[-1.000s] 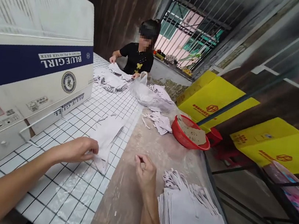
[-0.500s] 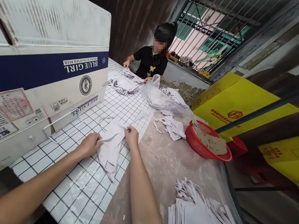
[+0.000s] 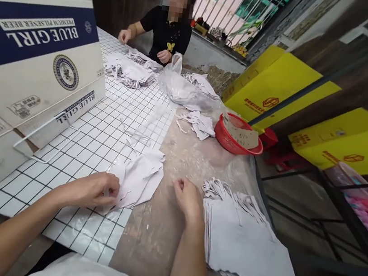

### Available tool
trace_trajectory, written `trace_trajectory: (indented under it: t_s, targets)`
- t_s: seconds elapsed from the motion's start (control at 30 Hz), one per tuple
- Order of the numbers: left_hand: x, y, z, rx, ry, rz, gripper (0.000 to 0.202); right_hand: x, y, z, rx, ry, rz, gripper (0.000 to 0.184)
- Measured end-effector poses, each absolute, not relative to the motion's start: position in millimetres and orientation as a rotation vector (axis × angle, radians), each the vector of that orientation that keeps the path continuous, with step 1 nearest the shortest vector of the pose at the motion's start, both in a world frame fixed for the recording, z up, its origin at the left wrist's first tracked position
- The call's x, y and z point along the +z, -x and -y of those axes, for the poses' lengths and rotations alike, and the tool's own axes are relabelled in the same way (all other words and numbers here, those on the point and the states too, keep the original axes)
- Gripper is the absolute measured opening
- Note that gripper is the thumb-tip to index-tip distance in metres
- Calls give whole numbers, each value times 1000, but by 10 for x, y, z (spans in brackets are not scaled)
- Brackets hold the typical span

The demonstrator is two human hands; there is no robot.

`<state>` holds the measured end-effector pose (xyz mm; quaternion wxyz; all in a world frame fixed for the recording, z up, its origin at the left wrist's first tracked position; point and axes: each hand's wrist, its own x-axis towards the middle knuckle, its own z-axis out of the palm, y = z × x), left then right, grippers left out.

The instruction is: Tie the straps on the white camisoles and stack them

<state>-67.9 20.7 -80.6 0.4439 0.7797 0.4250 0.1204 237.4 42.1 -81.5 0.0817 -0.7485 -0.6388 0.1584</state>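
A pale, thin cloth piece (image 3: pixel 142 175) lies spread on the table, with a cord trailing from its far side. My left hand (image 3: pixel 99 188) rests at the cloth's left edge, fingers curled in; whether it touches the cloth is hard to tell. To the right, my right hand (image 3: pixel 187 196) hovers over the clear plastic sheet, apart from the cloth. Its fingers are curled together and nothing shows in them. Near that hand lies a thick stack of similar pale cloth pieces (image 3: pixel 246 242) with cords bunched at the far end.
A large beer carton (image 3: pixel 38 104) stands along the left, a white wire frame (image 3: pixel 46 141) beside it. A red basket (image 3: pixel 234 140) holds cardboard. Across the table (image 3: pixel 112 114), a person in black (image 3: pixel 165 37) sits by more cloth piles (image 3: pixel 132 69) and a plastic bag (image 3: pixel 180 89).
Both hands have left their grip on the cloth, which now lies flatter and turned. My right hand has moved right. The camera view has shifted, and the other person's hands have come off their cloth.
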Motion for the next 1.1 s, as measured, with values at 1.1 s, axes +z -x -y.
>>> trace_trajectory:
  t_s: [1.1]
  targets:
    - [-785,959,102,712,-1767,-1971,23,-730,-2528,-107,464,2119,1794,10]
